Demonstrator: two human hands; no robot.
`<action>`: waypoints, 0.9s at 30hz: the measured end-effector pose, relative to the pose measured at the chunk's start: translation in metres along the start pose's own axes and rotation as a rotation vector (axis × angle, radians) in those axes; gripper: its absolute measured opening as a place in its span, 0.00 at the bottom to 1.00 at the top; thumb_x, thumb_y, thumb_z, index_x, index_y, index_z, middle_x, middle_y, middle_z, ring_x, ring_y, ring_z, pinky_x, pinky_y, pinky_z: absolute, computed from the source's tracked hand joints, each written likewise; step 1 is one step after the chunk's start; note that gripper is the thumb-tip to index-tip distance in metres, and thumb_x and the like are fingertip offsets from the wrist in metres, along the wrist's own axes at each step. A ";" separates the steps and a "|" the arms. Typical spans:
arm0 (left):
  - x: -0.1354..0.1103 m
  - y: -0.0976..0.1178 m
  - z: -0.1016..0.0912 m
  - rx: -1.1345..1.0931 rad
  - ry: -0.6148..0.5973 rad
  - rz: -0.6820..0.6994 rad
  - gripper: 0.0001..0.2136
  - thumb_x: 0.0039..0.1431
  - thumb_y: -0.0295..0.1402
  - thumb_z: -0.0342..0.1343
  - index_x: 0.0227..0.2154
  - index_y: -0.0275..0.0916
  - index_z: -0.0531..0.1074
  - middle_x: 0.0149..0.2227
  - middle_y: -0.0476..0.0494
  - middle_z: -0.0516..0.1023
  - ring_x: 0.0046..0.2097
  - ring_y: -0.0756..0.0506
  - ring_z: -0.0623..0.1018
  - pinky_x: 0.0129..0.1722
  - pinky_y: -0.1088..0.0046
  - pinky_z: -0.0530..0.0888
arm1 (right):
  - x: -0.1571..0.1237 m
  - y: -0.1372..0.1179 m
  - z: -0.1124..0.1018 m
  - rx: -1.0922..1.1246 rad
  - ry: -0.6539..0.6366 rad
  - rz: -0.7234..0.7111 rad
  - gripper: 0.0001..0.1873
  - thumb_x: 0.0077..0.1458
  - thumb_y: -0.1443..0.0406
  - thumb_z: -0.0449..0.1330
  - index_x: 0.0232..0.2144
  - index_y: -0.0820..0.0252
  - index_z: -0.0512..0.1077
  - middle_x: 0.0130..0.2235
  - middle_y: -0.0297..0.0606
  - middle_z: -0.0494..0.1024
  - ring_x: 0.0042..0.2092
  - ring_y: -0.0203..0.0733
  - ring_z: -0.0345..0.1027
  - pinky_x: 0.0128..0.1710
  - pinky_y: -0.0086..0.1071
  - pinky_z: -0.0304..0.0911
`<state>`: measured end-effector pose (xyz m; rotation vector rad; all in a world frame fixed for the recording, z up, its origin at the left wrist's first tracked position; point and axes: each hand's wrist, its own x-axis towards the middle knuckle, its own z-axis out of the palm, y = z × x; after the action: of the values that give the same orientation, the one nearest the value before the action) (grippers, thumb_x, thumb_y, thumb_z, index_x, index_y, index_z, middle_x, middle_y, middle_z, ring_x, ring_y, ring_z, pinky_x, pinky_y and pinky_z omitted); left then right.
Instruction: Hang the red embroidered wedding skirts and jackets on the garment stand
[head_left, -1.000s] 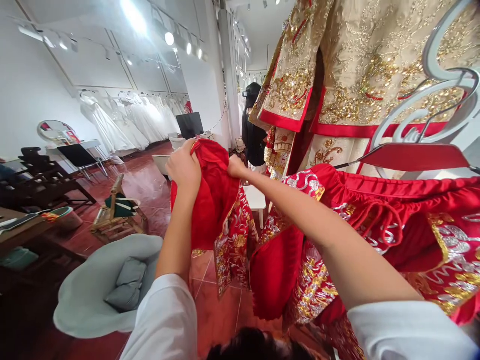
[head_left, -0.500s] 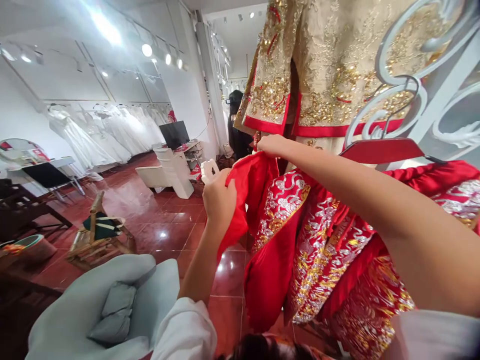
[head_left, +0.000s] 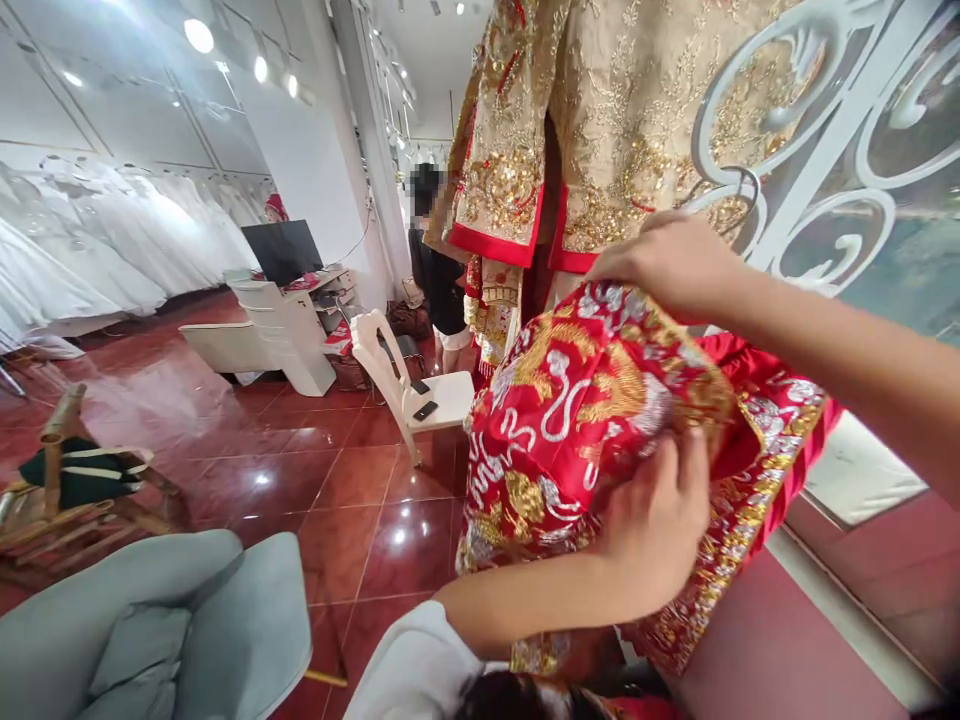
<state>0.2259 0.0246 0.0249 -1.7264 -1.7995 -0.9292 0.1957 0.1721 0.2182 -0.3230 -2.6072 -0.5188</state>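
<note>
A red garment (head_left: pixel 577 420) with gold and silver embroidery hangs bunched in front of me. My left hand (head_left: pixel 656 525) presses against its lower side, fingers curled into the cloth. Gripping the top edge from above is my right hand (head_left: pixel 667 262), with its arm reaching in from the right. Right behind them hangs a gold embroidered robe (head_left: pixel 600 130) with red trim.
A white ornate metal screen (head_left: pixel 825 150) stands at the right. A white plastic chair (head_left: pixel 409 385) with phones on its seat stands on the red tiled floor. A grey armchair (head_left: pixel 150 630) is at lower left. A person in black (head_left: pixel 435 270) stands behind. White dresses (head_left: pixel 90 250) line the left wall.
My view has swung right and down. The garment has been gathered closer, embroidered side out; my left hand dropped to its underside and my right hand moved to its top.
</note>
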 end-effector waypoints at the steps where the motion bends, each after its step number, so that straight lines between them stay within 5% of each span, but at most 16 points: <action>1: -0.009 -0.007 0.005 -0.042 -0.043 -0.010 0.20 0.62 0.31 0.48 0.55 0.28 0.63 0.50 0.31 0.75 0.41 0.42 0.80 0.31 0.69 0.81 | -0.006 0.001 0.008 -0.123 -0.022 -0.101 0.17 0.61 0.68 0.49 0.32 0.63 0.77 0.34 0.35 0.79 0.40 0.33 0.69 0.51 0.41 0.53; 3: -0.030 -0.026 0.002 -0.185 0.032 0.097 0.15 0.61 0.31 0.49 0.50 0.33 0.67 0.46 0.38 0.78 0.46 0.45 0.78 0.44 0.70 0.80 | -0.010 0.002 0.020 -0.260 -0.031 -0.241 0.18 0.62 0.69 0.46 0.30 0.64 0.75 0.30 0.38 0.77 0.38 0.37 0.67 0.50 0.45 0.50; 5: -0.049 -0.047 -0.014 -0.225 0.290 0.214 0.14 0.58 0.23 0.51 0.47 0.36 0.69 0.42 0.43 0.78 0.49 0.49 0.76 0.52 0.73 0.75 | -0.009 0.004 0.025 -0.280 0.011 -0.278 0.15 0.60 0.69 0.47 0.28 0.64 0.72 0.28 0.39 0.75 0.36 0.39 0.64 0.48 0.44 0.48; 7: -0.064 -0.064 -0.030 -0.048 0.492 0.058 0.20 0.52 0.23 0.57 0.50 0.38 0.67 0.47 0.40 0.74 0.57 0.43 0.69 0.59 0.62 0.69 | -0.007 0.006 0.027 -0.262 0.048 -0.313 0.13 0.57 0.69 0.49 0.27 0.63 0.71 0.28 0.39 0.74 0.35 0.39 0.62 0.46 0.43 0.46; 9: -0.074 -0.073 -0.036 0.069 0.457 -0.246 0.33 0.47 0.29 0.63 0.58 0.37 0.59 0.57 0.32 0.64 0.62 0.34 0.61 0.60 0.48 0.63 | -0.006 0.008 0.027 -0.241 0.065 -0.342 0.12 0.55 0.69 0.50 0.25 0.63 0.71 0.28 0.38 0.74 0.34 0.39 0.60 0.46 0.43 0.44; 11: -0.083 -0.078 -0.031 0.029 0.268 -0.455 0.41 0.49 0.34 0.62 0.63 0.35 0.48 0.64 0.26 0.53 0.64 0.30 0.57 0.59 0.43 0.62 | -0.007 0.010 0.028 -0.195 0.088 -0.363 0.12 0.53 0.70 0.49 0.28 0.62 0.73 0.29 0.37 0.75 0.34 0.39 0.60 0.45 0.43 0.43; 13: -0.090 -0.084 -0.021 -0.030 0.151 -0.468 0.36 0.55 0.31 0.57 0.64 0.37 0.47 0.64 0.28 0.54 0.64 0.33 0.58 0.59 0.48 0.64 | -0.009 0.013 0.030 -0.119 0.116 -0.397 0.17 0.53 0.72 0.47 0.36 0.59 0.75 0.33 0.35 0.77 0.35 0.39 0.60 0.45 0.43 0.43; 16: -0.093 -0.104 -0.016 0.010 0.205 -0.369 0.25 0.58 0.23 0.47 0.59 0.40 0.58 0.57 0.36 0.69 0.60 0.41 0.68 0.59 0.57 0.67 | -0.009 0.017 0.031 -0.013 0.113 -0.462 0.23 0.54 0.73 0.45 0.46 0.55 0.73 0.38 0.34 0.78 0.39 0.40 0.62 0.45 0.43 0.44; 23: -0.038 -0.177 -0.082 0.191 0.493 -0.438 0.15 0.59 0.25 0.46 0.45 0.38 0.73 0.44 0.42 0.79 0.47 0.43 0.77 0.57 0.59 0.66 | -0.009 0.024 0.029 0.093 0.089 -0.491 0.25 0.53 0.73 0.45 0.48 0.55 0.73 0.42 0.36 0.78 0.46 0.44 0.65 0.49 0.47 0.46; 27: -0.028 -0.190 -0.085 -0.006 0.379 -0.466 0.15 0.59 0.29 0.47 0.47 0.39 0.72 0.47 0.43 0.77 0.49 0.44 0.76 0.52 0.68 0.70 | -0.010 0.025 0.028 0.160 0.060 -0.473 0.25 0.53 0.73 0.45 0.47 0.53 0.73 0.42 0.36 0.78 0.46 0.44 0.67 0.51 0.49 0.46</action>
<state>0.0308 -0.0524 0.0322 -1.0462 -1.9581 -1.3422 0.2007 0.2044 0.1980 0.3659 -2.6422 -0.4578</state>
